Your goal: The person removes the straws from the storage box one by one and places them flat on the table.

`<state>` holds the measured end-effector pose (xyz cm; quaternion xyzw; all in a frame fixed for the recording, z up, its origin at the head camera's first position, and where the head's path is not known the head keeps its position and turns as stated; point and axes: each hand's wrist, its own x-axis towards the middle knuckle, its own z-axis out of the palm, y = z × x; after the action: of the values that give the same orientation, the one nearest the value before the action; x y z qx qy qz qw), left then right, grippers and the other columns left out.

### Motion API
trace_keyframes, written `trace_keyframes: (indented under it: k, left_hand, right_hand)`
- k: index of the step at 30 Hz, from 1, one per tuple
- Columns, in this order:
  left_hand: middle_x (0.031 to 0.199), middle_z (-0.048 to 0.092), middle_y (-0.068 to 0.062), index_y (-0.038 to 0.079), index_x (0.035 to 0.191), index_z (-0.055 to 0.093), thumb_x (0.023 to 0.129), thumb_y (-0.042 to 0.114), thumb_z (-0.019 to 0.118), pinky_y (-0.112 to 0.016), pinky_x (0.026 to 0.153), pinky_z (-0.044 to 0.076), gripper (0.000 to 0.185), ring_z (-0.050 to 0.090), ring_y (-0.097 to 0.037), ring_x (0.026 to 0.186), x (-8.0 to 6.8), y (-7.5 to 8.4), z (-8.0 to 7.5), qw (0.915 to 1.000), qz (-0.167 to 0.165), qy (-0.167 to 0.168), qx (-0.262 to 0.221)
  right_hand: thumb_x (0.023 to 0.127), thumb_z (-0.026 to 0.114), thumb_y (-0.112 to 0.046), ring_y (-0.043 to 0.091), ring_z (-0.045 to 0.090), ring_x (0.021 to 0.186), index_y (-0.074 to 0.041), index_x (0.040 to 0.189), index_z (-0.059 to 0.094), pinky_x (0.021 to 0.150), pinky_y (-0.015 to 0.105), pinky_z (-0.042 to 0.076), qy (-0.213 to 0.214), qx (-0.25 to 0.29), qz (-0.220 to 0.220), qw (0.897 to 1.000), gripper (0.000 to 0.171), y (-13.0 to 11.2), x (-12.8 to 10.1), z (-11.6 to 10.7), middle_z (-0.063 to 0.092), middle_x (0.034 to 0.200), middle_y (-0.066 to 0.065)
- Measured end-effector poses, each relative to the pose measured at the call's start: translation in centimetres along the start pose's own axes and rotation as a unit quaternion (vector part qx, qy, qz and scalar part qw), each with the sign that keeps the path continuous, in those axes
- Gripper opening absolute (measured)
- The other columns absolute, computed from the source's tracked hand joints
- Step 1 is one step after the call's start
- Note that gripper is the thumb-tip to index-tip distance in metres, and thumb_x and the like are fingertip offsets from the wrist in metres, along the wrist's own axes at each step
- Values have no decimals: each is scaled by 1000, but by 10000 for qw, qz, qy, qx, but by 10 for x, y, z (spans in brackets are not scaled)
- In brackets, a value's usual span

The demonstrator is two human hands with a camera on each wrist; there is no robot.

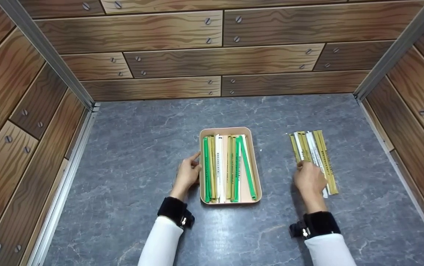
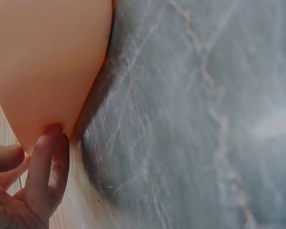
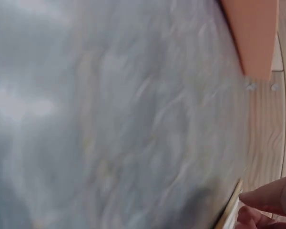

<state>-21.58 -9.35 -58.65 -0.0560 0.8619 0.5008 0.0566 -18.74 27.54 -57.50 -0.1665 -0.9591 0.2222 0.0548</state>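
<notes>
A peach tray (image 1: 255,162) lies at the middle of the grey table and holds several green, white and olive sticks (image 1: 230,168) laid lengthwise. My left hand (image 1: 196,162) touches the tray's left rim with fairly straight fingers. The left wrist view shows those fingertips (image 2: 50,143) against the tray's outer wall (image 2: 47,62). To the right, a loose row of olive and white sticks (image 1: 313,149) lies on the table. My right hand (image 1: 302,167) rests on the near part of that row with its fingers bent over the sticks. Whether it pinches one is hidden.
Wood-patterned walls (image 1: 212,55) close the table in at the back and both sides, with metal rails (image 1: 67,177) along the corners. In the right wrist view a tray corner (image 3: 252,33) shows at the top and my fingertips (image 3: 271,198) at the bottom right.
</notes>
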Motion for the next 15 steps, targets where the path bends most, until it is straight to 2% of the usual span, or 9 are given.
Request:
trace_keyframes:
  k: [7, 15]
  left_hand:
    - [92, 67, -8, 14, 141, 56, 93, 2, 61, -34, 73, 53, 49, 64, -20, 83, 0, 0, 1, 10000, 23, 47, -33]
    - [92, 67, -10, 11, 140, 56, 92, 0, 61, -35, 73, 53, 49, 64, -21, 82, 0, -1, 1, 9998, 163, 62, -49]
  right_hand:
    - [84, 62, -6, 34, 66, 74, -3, 103, 74, 59, 49, 51, 22, 428, -919, 9948, 23, -32, -12, 4, 71, 87, 14]
    - [85, 66, -4, 23, 66, 71, -2, 106, 74, 60, 40, 54, -433, 852, -1611, 9823, 22, -81, -27, 8, 71, 84, 8]
